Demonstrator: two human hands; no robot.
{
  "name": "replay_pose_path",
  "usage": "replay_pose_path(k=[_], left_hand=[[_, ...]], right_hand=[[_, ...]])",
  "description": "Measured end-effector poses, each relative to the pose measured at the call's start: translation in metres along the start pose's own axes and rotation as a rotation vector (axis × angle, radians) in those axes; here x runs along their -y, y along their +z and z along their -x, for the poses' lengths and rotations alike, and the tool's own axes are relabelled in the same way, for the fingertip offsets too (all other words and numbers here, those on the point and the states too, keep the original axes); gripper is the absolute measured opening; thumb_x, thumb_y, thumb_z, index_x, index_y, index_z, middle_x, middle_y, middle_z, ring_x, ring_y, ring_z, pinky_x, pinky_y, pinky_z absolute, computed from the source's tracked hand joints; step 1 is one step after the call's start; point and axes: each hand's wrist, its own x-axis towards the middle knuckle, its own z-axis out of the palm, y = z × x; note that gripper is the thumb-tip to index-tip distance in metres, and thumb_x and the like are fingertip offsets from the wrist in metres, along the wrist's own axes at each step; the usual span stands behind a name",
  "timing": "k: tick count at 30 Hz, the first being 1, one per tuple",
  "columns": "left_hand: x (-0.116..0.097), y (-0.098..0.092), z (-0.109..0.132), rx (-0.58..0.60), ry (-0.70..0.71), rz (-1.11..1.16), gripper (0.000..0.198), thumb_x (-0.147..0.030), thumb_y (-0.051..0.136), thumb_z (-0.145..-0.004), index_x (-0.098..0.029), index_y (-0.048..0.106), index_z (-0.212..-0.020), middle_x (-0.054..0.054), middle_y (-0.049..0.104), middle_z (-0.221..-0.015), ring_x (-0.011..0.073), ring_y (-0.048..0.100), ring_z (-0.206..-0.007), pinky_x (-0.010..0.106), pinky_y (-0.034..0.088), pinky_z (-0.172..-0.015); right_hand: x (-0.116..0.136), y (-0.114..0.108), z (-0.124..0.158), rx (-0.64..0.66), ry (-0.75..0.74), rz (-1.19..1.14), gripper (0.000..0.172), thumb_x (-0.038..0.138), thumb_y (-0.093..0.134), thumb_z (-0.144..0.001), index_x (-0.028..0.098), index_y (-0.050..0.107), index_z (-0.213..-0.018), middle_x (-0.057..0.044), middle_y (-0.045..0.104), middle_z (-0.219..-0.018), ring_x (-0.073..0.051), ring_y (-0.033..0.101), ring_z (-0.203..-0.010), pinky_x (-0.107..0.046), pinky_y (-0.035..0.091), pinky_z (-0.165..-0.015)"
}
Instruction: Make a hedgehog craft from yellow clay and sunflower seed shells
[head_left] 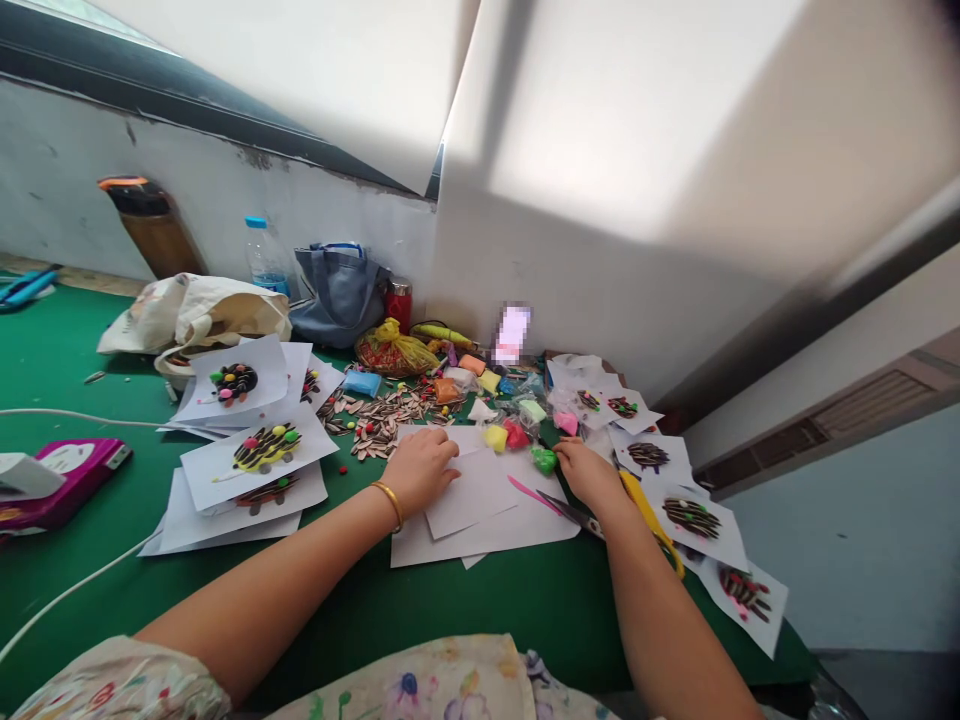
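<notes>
A small square sheet of white paper [476, 495] lies over larger white sheets [525, 525] in front of me. My left hand [421, 468] rests on the paper's left side, fingers loosely bent and apart, with a gold bangle at the wrist. At the right, my right hand [586, 468] has its fingertips pinched together at the edge of a lump of green modelling clay [543, 459]. Scissors with yellow handles [654, 525] lie partly beneath my right forearm, their blades over the sheets. Beside the blades is a pink strip [534, 494]. Red clay [515, 434] and yellow clay [495, 438] sit just beyond the paper.
Sunflower seeds [379, 415] are heaped behind my left hand. Finished seed-and-clay pictures stand in a left stack [259, 455] and a right row [691, 518]. Farther back are a blue bag [337, 295], a red bottle [399, 303] and a phone [513, 333] against the wall.
</notes>
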Motion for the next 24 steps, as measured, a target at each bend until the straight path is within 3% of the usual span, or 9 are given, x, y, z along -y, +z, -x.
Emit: replay_pose_path(k=[3, 7, 10, 14, 17, 20, 22, 24], left_hand=[[0.009, -0.006, 0.015, 0.050, 0.039, 0.067, 0.026, -0.043, 0.066, -0.082, -0.025, 0.068, -0.099, 0.006, 0.064, -0.108, 0.0255, 0.056, -0.103, 0.038, 0.041, -0.087], [0.015, -0.004, 0.033, 0.080, 0.094, 0.095, 0.050, -0.057, 0.074, -0.068, -0.030, 0.067, -0.109, 0.005, 0.064, -0.116, 0.0288, 0.054, -0.110, 0.044, 0.036, -0.095], [0.017, 0.003, 0.039, 0.072, 0.106, 0.105, 0.059, -0.059, 0.076, -0.066, -0.031, 0.063, -0.116, 0.005, 0.062, -0.124, 0.0300, 0.052, -0.117, 0.047, 0.032, -0.101], [0.021, 0.012, 0.038, 0.072, 0.118, 0.140, 0.060, -0.055, 0.072, -0.073, -0.031, 0.057, -0.126, 0.005, 0.058, -0.135, 0.0290, 0.045, -0.129, 0.046, 0.026, -0.107], [0.023, 0.015, 0.036, 0.082, 0.114, 0.170, 0.064, -0.048, 0.069, -0.079, -0.030, 0.048, -0.137, 0.006, 0.052, -0.142, 0.0268, 0.040, -0.135, 0.044, 0.024, -0.110], [0.024, 0.015, 0.036, 0.071, 0.113, 0.179, 0.063, -0.046, 0.067, -0.082, -0.028, 0.046, -0.139, 0.007, 0.049, -0.145, 0.0255, 0.039, -0.137, 0.042, 0.025, -0.111], [0.025, 0.013, 0.037, 0.050, 0.093, 0.175, 0.061, -0.047, 0.066, -0.082, -0.028, 0.049, -0.136, 0.007, 0.049, -0.145, 0.0256, 0.040, -0.136, 0.042, 0.026, -0.111], [0.027, 0.012, 0.038, 0.042, 0.074, 0.171, 0.061, -0.051, 0.068, -0.079, -0.027, 0.053, -0.132, 0.008, 0.049, -0.144, 0.0266, 0.042, -0.134, 0.042, 0.028, -0.110]], right_hand=[[-0.008, 0.000, 0.001, 0.047, -0.037, -0.025, 0.037, 0.016, 0.042, -0.087, 0.020, 0.066, -0.115, -0.007, 0.052, -0.139, -0.020, 0.058, -0.115, -0.026, 0.044, -0.090], [-0.010, 0.004, 0.007, 0.059, -0.063, 0.049, 0.052, 0.010, 0.052, -0.075, 0.019, 0.061, -0.125, -0.008, 0.046, -0.145, -0.022, 0.057, -0.115, -0.026, 0.043, -0.092], [-0.005, 0.003, 0.011, 0.016, 0.004, 0.096, 0.056, 0.009, 0.050, -0.075, 0.020, 0.057, -0.130, -0.010, 0.051, -0.140, -0.023, 0.060, -0.108, -0.030, 0.044, -0.089], [-0.004, -0.007, 0.014, -0.087, 0.133, 0.037, 0.062, 0.015, 0.049, -0.079, 0.024, 0.047, -0.140, -0.011, 0.062, -0.121, -0.027, 0.061, -0.100, -0.035, 0.046, -0.083], [-0.003, -0.015, 0.015, -0.197, 0.134, -0.268, 0.053, 0.024, 0.047, -0.084, 0.026, 0.050, -0.137, -0.009, 0.066, -0.105, -0.024, 0.062, -0.089, -0.036, 0.047, -0.078], [0.014, -0.018, 0.020, -0.214, 0.087, -0.817, 0.043, 0.034, 0.045, -0.087, 0.021, 0.059, -0.126, -0.006, 0.066, -0.091, -0.020, 0.062, -0.074, -0.033, 0.048, -0.068], [0.034, -0.018, 0.026, -0.109, 0.027, -1.170, 0.044, 0.039, 0.047, -0.086, 0.020, 0.060, -0.123, -0.007, 0.067, -0.095, -0.021, 0.065, -0.079, -0.032, 0.050, -0.067], [0.056, -0.018, 0.033, 0.041, -0.062, -1.403, 0.049, 0.045, 0.043, -0.087, 0.021, 0.059, -0.126, -0.011, 0.066, -0.109, -0.025, 0.065, -0.099, -0.035, 0.052, -0.073]])
